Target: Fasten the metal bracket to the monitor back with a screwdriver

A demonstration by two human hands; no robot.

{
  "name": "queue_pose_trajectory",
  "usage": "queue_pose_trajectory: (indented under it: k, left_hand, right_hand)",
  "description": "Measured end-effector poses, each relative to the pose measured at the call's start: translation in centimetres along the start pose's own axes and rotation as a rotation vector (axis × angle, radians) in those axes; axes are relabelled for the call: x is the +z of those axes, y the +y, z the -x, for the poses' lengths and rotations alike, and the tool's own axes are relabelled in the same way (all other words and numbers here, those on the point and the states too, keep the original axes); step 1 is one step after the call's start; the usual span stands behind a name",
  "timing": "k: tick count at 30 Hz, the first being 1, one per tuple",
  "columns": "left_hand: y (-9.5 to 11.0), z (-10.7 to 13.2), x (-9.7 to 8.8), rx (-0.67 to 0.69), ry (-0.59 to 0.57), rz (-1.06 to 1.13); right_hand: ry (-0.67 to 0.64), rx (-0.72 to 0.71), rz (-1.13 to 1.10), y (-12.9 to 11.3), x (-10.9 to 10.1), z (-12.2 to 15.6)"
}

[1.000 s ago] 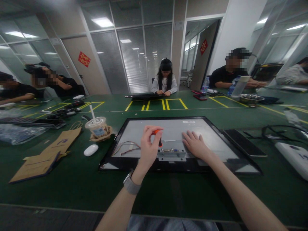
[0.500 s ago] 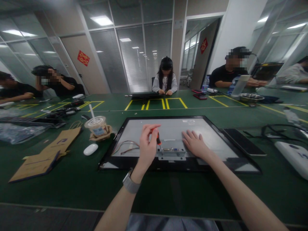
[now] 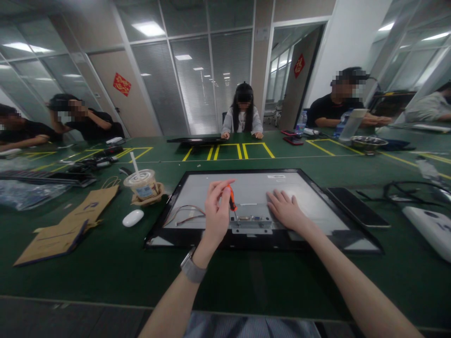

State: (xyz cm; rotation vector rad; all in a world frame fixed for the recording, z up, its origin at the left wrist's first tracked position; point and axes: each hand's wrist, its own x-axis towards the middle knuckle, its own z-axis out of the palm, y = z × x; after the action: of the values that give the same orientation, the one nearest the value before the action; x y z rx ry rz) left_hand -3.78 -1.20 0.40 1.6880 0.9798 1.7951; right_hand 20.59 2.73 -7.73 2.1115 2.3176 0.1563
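Note:
My left hand (image 3: 217, 211), with a watch (image 3: 192, 266) on its wrist, is closed around a red-and-black screwdriver (image 3: 232, 203). The screwdriver leans slightly, its shaft pointing down at the left end of a metal bracket (image 3: 252, 225) that carries connector ports. That bracket lies on the grey back of a black-framed display panel (image 3: 197, 188), which rests flat on the table. Flat on the panel's right half, fingers spread, is my right hand (image 3: 284, 209). Thin cables (image 3: 188, 217) lie on the panel left of my left hand. The exact contact of the screwdriver tip is too small to tell.
Left of the panel are an iced drink cup (image 3: 141, 184), a white earbud case (image 3: 133, 218) and a brown paper bag (image 3: 75, 216). A black phone (image 3: 357, 206) and a white device (image 3: 428, 230) lie right. Several people sit around the green table (image 3: 225, 281).
The screwdriver's orange-red handle has turned in my left hand and shows more. My right hand stays put. Across the table, a person's hands have moved apart and a dark panel has shifted left.

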Motion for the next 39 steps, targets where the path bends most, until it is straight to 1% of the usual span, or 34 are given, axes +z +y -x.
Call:
queue_pose_trajectory:
  k: [2, 7, 12, 18, 24, 26, 33, 36, 39]
  left_hand:
    - [-0.13, -0.05, -0.06, 0.008, 0.006, 0.0]
    - [-0.4, 0.0, -0.09, -0.015, -0.048, 0.075]
    - [-0.36, 0.11, -0.02, -0.015, -0.074, 0.075]
    - [-0.08, -0.07, 0.06, 0.039, -0.027, 0.025]
    - [-0.3, 0.0, 0.0, 0.035, 0.032, -0.004]
    - [-0.29, 0.02, -0.1, 0.031, 0.023, 0.003]
    - [-0.22, 0.03, -0.09, -0.009, -0.068, 0.088]
    - [-0.18, 0.08, 0.04, -0.015, -0.06, 0.062]
    - [-0.19, 0.13, 0.1, 0.002, -0.013, 0.042]
  right_hand:
    - [-0.007, 0.0, 0.002, -0.02, -0.08, 0.0]
    - [-0.008, 0.003, 0.001, -0.02, -0.04, -0.06]
    - [0.007, 0.004, 0.003, 0.03, 0.22, -0.13]
    - [0.001, -0.005, 0.018, 0.06, 0.13, -0.08]
    - [-0.009, 0.0, 0.004, -0.09, -0.03, -0.01]
    - [-0.006, 0.0, 0.002, -0.09, 0.02, -0.03]
    - [0.01, -0.005, -0.008, 0.06, 0.16, -0.05]
    - [0.016, -0.013, -0.002, 0.13, 0.15, 0.01]
    - [0.017, -0.012, -0.004, 0.24, 0.29, -0.07]
